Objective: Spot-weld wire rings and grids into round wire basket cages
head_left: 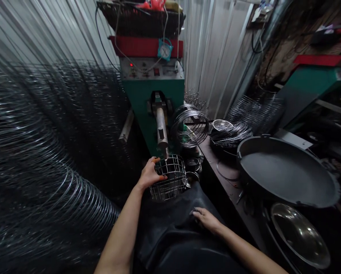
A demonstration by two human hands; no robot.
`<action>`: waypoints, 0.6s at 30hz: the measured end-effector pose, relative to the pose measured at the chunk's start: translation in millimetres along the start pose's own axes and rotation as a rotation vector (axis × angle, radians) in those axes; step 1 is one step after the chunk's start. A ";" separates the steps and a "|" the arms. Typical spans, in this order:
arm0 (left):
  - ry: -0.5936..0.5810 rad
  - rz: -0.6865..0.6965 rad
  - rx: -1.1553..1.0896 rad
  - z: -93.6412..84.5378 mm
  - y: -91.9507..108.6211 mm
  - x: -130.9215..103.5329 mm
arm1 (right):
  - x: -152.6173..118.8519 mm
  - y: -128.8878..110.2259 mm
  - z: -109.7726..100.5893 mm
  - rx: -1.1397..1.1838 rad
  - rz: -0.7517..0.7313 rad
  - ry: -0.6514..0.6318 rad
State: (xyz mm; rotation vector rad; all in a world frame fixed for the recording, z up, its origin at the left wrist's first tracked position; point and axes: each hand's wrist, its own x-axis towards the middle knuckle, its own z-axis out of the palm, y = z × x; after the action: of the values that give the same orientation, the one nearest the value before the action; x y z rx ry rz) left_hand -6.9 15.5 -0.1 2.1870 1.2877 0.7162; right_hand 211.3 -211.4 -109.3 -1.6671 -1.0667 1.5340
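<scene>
My left hand (150,174) is closed on the left side of a round wire basket (172,175), with orange covers showing on its fingers. The basket sits just below the electrode arm (161,129) of a green spot welding machine (140,102), whose lower tip reaches the basket's upper edge. My right hand (206,219) rests over the dark apron (170,224) on my lap. Its fingers are pressed together, and anything in them is too dark to make out.
Tall stacks of wire rings (82,190) crowd the left. A bundle of wire hoops (192,125) hangs beside the machine. On the right are more wire rings (236,133), a large black pan (284,171) and a shiny metal bowl (298,234). A small clock (165,50) hangs above.
</scene>
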 end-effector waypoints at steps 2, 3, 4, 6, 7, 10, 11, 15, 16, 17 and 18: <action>0.003 0.004 0.004 1.6 0.2 -0.1 | 1.7 3.4 1.2 -0.006 -0.031 0.009; 0.005 0.006 0.005 2.5 0.1 -0.4 | 2.5 4.5 1.1 -0.011 -0.045 0.020; 0.004 0.008 0.005 3.3 0.0 -0.8 | 3.3 4.3 0.4 -0.019 -0.063 0.034; -0.002 0.012 0.009 3.7 -0.3 -2.2 | 5.4 -2.6 -4.0 -0.040 -0.117 0.075; -0.008 0.015 0.012 2.9 -0.6 -3.0 | 7.2 -10.4 -8.1 -0.057 -0.158 0.101; -0.067 0.032 0.006 -4.2 -3.3 -2.9 | 19.8 -52.2 -26.9 -0.146 -0.332 0.192; -0.101 0.037 -0.019 -7.8 -5.0 -0.9 | 27.4 -71.1 -34.4 -0.191 -0.399 0.229; -0.138 -0.040 -0.226 -21.7 -12.0 21.5 | 76.6 -151.7 -57.8 -0.432 -0.679 0.346; -0.118 -0.073 -0.242 -23.9 -12.8 29.7 | 91.6 -169.3 -60.4 -0.501 -0.725 0.350; -0.106 -0.100 -0.225 -25.4 -13.2 38.0 | 106.4 -184.8 -61.6 -0.569 -0.756 0.337; -0.112 -0.118 -0.178 -26.1 -13.1 45.7 | 120.3 -197.8 -61.6 -0.635 -0.773 0.303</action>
State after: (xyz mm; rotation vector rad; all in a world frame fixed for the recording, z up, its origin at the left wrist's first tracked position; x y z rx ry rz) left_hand -13.4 65.8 19.2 1.9630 1.2357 0.6277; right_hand 242.7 -7.2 12.0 -1.4940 -1.8488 0.4512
